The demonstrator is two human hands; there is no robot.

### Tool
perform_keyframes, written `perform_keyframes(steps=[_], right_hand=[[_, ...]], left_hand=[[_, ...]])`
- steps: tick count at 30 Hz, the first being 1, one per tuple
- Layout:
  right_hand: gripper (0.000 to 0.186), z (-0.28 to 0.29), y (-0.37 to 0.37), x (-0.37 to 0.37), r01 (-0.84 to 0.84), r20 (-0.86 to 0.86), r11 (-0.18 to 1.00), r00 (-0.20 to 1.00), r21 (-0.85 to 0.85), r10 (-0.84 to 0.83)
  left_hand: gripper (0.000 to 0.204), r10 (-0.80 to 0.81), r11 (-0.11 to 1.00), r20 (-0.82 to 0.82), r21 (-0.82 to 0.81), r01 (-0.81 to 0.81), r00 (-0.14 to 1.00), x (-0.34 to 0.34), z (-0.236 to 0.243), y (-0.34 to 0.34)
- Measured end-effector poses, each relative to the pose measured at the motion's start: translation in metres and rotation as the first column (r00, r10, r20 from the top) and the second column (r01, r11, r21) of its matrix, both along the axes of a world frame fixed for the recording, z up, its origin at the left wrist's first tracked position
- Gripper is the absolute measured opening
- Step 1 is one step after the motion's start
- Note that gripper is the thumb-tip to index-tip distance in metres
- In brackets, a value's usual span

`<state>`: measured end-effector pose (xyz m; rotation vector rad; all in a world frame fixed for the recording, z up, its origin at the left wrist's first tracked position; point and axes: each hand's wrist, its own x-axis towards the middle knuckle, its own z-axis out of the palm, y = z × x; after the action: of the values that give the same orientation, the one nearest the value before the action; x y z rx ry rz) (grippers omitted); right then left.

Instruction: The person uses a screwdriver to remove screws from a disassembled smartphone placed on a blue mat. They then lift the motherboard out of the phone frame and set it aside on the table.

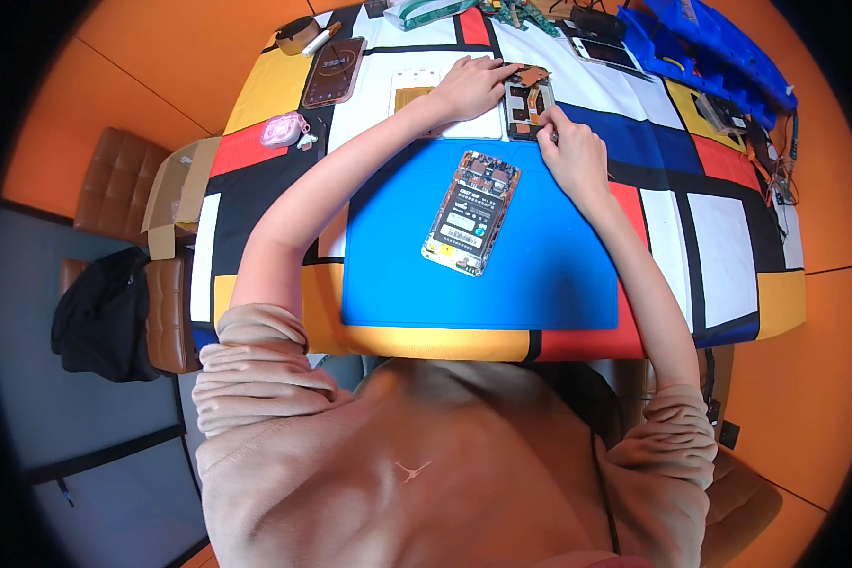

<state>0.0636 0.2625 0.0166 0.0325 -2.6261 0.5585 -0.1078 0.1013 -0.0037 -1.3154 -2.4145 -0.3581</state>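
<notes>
An opened phone (519,106), its inner parts and copper-coloured pieces exposed, lies past the far edge of a blue mat (398,293). My left hand (470,88) reaches to its upper left, index finger extended onto the top edge, the other fingers curled against the side. At its lower right side, my right hand (575,153) is closed in a pinch; a small dark bit shows by the fingertips, too hidden to name. A second phone with its back off (471,213), black battery and circuit board visible, rests tilted on the mat, apart from both hands.
A white phone panel (417,79) lies partly under my left forearm. Farther left are a dark phone with a lit screen (335,72) and a pink earbud case (285,130). Blue bins (710,57) stand far right, near a white phone (604,54) and tangled wires (774,170).
</notes>
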Motion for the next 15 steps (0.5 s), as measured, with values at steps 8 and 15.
perform_keyframes(steps=[8, 15], right_hand=[[0.015, -0.001, 0.002, 0.001, -0.001, -0.002, 1.0, 1.0, -0.025, 0.001], [0.015, 0.0, 0.004, 0.005, -0.028, -0.002, 0.997, 1.0, -0.076, 0.028]], left_hand=[[0.047, -0.057, 0.955, -0.016, 0.292, 0.059, 0.998, 0.033, 0.028, -0.012], [0.019, -0.211, 0.973, 0.86, 0.139, 0.185, 0.465, 0.191, 0.142, -0.127]])
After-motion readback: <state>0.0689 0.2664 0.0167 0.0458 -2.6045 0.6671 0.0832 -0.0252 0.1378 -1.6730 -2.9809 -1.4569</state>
